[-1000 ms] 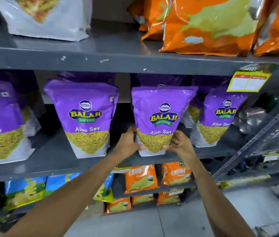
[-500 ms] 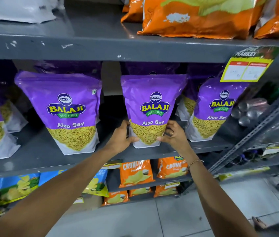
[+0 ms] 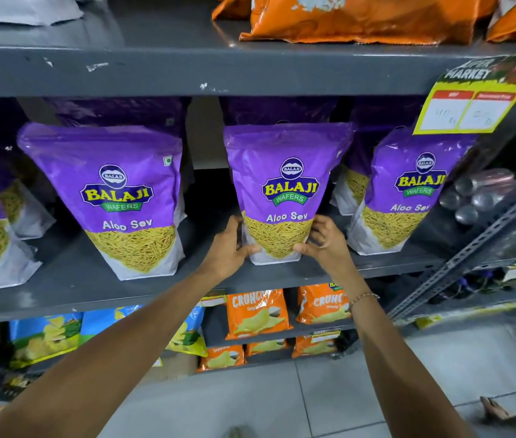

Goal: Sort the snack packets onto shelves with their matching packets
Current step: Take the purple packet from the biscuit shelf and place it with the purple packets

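Taking the middle Aloo Sev pouch (image 3: 285, 191) as the landmark: far to its left, a matching purple pouch is cut off by the frame edge, and nearer on that side stands another full pouch (image 3: 114, 200), upright on the same grey shelf (image 3: 70, 279). The left hand (image 3: 230, 248) presses the middle pouch's lower left corner, thumb across the white base and fingers wrapped behind. The pouch itself stands upright near the shelf's front edge, among its matching packets. The right hand (image 3: 323, 245) mirrors this at the lower right corner, so both grips are clamped on the pouch's base. To the right of the pouch leans a third matching pouch (image 3: 408, 197), partly covered by a yellow price tag (image 3: 468, 105).

The pouch looks like glossy, slippery film with a loose, brittle filling. It is likely light but top-floppy, so holding low at the stiff gusseted base seems sensible, and a hard squeeze could crush the contents.

Pouches behind the front row sit in shadow and cannot be counted. The fingertips behind the pouch are hidden, and the tag's handwriting is illegible.
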`<state>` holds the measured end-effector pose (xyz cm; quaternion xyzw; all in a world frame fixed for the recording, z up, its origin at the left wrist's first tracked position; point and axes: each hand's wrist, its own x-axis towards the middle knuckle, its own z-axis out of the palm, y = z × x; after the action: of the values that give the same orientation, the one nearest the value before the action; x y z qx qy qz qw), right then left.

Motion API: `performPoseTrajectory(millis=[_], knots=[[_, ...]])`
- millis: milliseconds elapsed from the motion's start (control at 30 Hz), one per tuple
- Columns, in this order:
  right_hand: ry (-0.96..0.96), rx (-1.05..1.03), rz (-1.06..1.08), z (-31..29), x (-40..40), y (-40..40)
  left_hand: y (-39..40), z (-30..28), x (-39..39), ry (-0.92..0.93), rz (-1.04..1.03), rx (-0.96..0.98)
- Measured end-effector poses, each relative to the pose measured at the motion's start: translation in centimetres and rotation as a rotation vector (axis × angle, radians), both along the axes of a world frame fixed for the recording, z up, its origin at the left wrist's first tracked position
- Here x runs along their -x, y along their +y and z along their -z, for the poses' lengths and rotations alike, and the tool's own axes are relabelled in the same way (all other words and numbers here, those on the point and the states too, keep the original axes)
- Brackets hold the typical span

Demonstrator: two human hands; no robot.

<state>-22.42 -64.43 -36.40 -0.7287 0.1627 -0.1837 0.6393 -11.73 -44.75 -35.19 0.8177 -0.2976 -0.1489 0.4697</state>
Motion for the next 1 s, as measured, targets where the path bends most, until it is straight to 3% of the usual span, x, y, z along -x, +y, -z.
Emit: performPoseTrajectory(millis=[367, 467, 567, 700, 833, 900, 1000], knots=[[0.062, -0.059, -0.036, 0.2, 0.8, 0.2, 0.4, -0.4, 0.8, 0.130, 0.042, 0.013], [-0.024, -0.096, 0.183, -0.7, 2.1, 2.4, 1.8, -0.1, 1.7, 0.175, -0.122, 0.090], [-0.129, 0.024, 0.389, -1.1, 3.7, 6.2, 5.4, 0.1, 2.7, 0.075, -0.242, 0.076], [-0.017, 0.146, 0.021, -1.2, 2.7, 12.7, 13.4, 1.3, 2.4, 0.173, -0.486, 0.177], [0.037, 0.057, -0.262, -0.4, -2.5, 17.7, 20.2, 0.3, -0.1, -0.001, -0.940, 0.232], [0.088, 0.021, -0.343, 0.1, -5.5, 18.8, 21.5, 0.5, -3.2, 0.028, -0.886, 0.213], [0.124, 0.105, -0.454, 1.3, -8.6, 19.6, 23.2, 4.2, -8.4, 0.098, -0.515, -0.026]])
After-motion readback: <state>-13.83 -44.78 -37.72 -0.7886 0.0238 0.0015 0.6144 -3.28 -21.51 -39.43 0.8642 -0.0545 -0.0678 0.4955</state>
